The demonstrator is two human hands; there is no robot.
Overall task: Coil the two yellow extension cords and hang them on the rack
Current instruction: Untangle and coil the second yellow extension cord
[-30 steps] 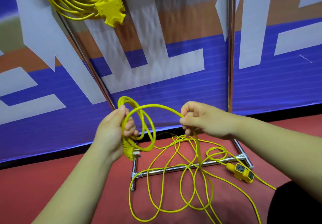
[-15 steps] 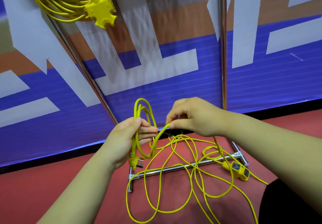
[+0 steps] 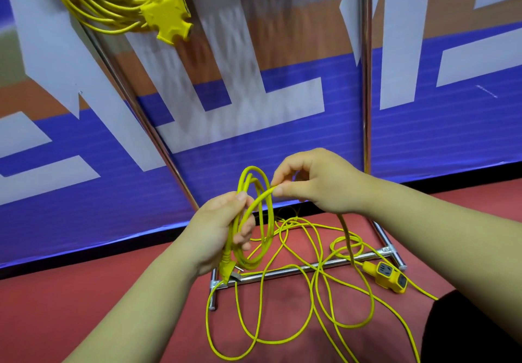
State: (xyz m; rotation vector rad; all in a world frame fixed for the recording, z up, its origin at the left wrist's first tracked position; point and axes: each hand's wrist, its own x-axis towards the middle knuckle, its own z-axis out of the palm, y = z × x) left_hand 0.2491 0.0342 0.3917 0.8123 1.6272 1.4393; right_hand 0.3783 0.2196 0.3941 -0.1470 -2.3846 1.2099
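Now, my left hand (image 3: 217, 230) grips a few small loops of the loose cord (image 3: 271, 221) at centre frame, fingers curled round them, the plug (image 3: 227, 271) dangling below the palm. My right hand (image 3: 316, 182), just beside it, pinches the next strand between thumb and forefinger at the top of the loops. The rest trails tangled over the red floor (image 3: 84, 292) and the base bar (image 3: 296, 271), ending at a socket block (image 3: 388, 276), lower right. The other cord (image 3: 93, 1) hangs coiled on the rack (image 3: 366, 94), upper left.
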